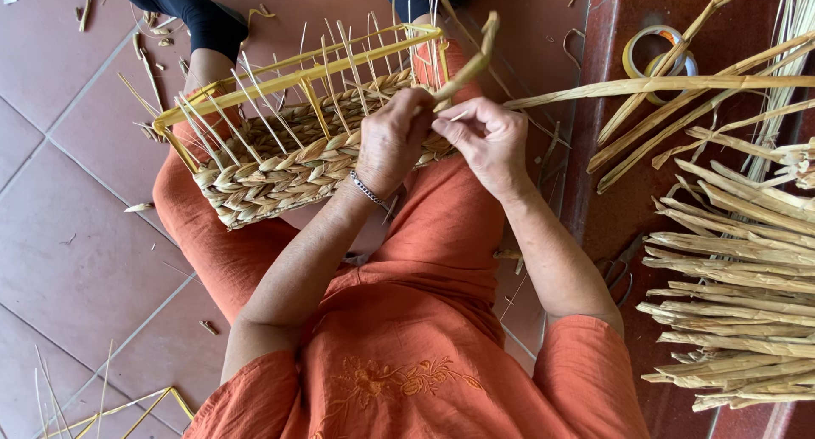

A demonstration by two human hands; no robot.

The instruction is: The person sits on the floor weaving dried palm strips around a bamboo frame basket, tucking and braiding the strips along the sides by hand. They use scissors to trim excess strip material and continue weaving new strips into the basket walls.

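A half-woven straw basket (280,163) with a yellow wire frame (289,75) rests on my lap, its thin upright stakes sticking out. My left hand (392,137) presses against the basket's woven edge and is shut on a flat straw strand (469,64) that bends upward. Just right of it, my right hand (488,137) pinches the same strand near the basket's corner. A long strand (662,85) runs from my hands out to the right. I wear orange clothes and a bracelet on the left wrist.
A pile of dried straw strips (739,278) lies on the red floor at the right. Tape rolls (655,55) sit at the upper right, scissors (620,269) beside my right arm. A second yellow wire frame (161,402) lies lower left. Straw scraps litter the tiles.
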